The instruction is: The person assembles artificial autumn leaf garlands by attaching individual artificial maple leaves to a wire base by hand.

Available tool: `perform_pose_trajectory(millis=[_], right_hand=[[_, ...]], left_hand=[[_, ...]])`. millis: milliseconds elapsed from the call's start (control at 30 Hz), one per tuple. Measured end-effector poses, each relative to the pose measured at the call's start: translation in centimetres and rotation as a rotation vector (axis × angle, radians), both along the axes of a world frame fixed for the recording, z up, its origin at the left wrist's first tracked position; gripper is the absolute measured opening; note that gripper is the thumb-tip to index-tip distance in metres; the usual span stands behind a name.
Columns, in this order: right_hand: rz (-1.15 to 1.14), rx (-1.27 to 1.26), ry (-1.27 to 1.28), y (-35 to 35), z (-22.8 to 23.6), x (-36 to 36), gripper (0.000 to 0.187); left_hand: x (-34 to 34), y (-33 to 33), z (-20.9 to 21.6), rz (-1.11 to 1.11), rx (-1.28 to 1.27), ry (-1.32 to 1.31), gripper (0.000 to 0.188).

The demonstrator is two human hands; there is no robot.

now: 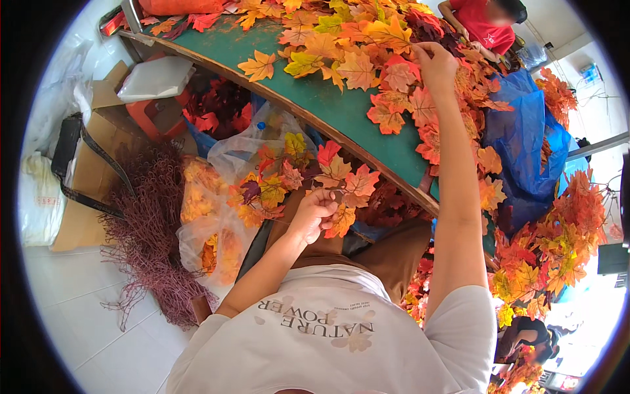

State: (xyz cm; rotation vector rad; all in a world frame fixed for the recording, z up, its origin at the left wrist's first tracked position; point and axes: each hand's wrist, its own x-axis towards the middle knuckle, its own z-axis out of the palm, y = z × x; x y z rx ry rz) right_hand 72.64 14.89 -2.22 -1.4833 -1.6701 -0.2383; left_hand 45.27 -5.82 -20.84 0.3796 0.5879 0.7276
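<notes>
My left hand (pixel 315 215) is closed in front of my lap, its thumb and fingers pinching the thin stem of an artificial maple leaf spray. Orange, yellow and dark red leaves (pixel 334 172) fan out around that hand. My right arm stretches over the green table (pixel 226 54), where my right hand (pixel 438 67) bends down to the heap of loose maple leaves (pixel 359 69). Its thumb and forefinger come together at the edge of an orange leaf in the heap. Exactly where the fingertips meet the leaf is hard to make out.
Purple-brown wire stems (pixel 147 223) lie bundled at left, next to clear bags of leaves (pixel 203 197) and a cardboard box (pixel 98 177). A blue plastic bag (pixel 522 131) and leafy branches (pixel 545 243) stand at right. A person in red (pixel 489 26) sits across the table.
</notes>
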Motion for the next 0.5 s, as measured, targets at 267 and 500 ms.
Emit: perform_pose_trajectory(millis=[267,500], right_hand=[[-0.101,0.255,-0.291,0.2,2.4,3.7,0.014],[-0.041,0.421,-0.368,0.0,6.8,3.2,0.019]], left_hand=[[-0.1,0.1,0.3,0.015,-0.011,-0.013,0.016],[-0.2,0.1,0.4,0.032,-0.005,-0.033,0.013]])
